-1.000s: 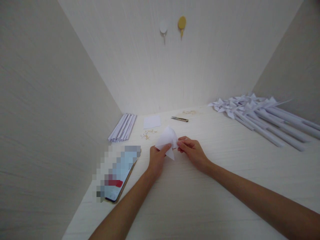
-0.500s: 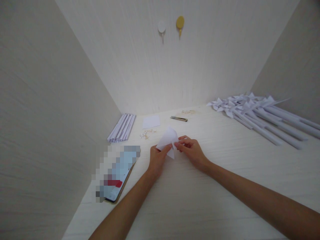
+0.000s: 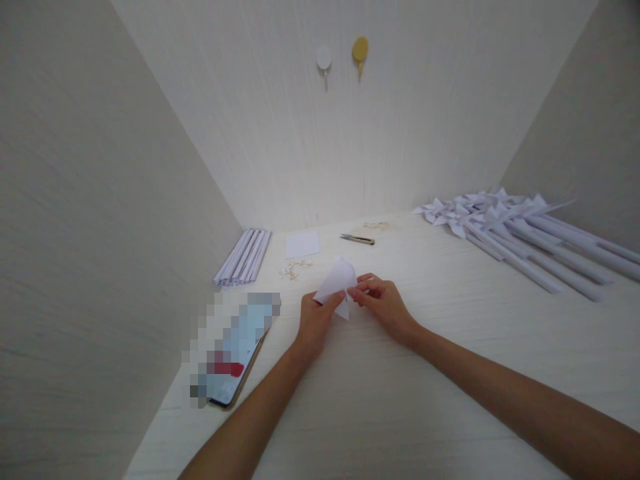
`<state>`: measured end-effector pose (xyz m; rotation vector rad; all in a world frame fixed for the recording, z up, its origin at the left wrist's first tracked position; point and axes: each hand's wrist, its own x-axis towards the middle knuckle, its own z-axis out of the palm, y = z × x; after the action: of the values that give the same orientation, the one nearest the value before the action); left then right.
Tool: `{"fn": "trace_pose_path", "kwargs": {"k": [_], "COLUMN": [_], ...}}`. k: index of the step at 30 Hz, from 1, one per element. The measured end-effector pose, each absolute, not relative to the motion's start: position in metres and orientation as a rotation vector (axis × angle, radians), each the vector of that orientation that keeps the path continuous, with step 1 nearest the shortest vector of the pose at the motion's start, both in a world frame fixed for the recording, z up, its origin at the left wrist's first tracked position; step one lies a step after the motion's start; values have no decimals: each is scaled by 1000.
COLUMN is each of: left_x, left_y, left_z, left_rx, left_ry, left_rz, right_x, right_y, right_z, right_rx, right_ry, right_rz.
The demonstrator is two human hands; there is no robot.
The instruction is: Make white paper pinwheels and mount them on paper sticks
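Both hands are closed on a small folded white paper piece [image 3: 339, 283], held just above the pale tabletop [image 3: 400, 400]. The left hand [image 3: 315, 320] pinches its lower left edge and the right hand [image 3: 383, 300] pinches its right side with thumb and fingertips. Over the last second the right hand's fingertips have crept a little inward along the fold, and the paper has tipped slightly more upright; otherwise the grip looks the same, so the fold seems to be getting pressed and adjusted rather than released. Taking the folded piece as the landmark: just behind it and to the left lie a few small wooden bits [image 3: 296, 268], then a flat white paper square [image 3: 303, 244]; directly behind it lies a utility knife [image 3: 358, 239]. Farther left of it a bundle of rolled paper sticks [image 3: 245, 256] leans by the side wall, and nearer the person on that side lies a phone [image 3: 233, 353]. Well off to its right sits a heap of finished paper pinwheels [image 3: 510, 223]. Nothing lies between the hands and the paper.
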<state>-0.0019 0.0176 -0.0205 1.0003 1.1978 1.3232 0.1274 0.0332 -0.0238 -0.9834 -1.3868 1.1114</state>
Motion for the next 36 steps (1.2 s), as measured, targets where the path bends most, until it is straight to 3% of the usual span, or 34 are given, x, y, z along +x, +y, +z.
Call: {"fn": "trace_pose_path", "kwargs": {"k": [27,36], "left_x": [-14,-24], "left_y": [16,21], "left_z": [-7,-3], "left_rx": [992,1312], "left_ry": [1017,1433], "left_rz": [1137,904], "right_x": [127,126], "right_y": [27,22], "right_z": [-22,-18], "right_rx": [-1055,-1039], "right_ry": [-1470,-1744], "right_rz": [948,827]}}
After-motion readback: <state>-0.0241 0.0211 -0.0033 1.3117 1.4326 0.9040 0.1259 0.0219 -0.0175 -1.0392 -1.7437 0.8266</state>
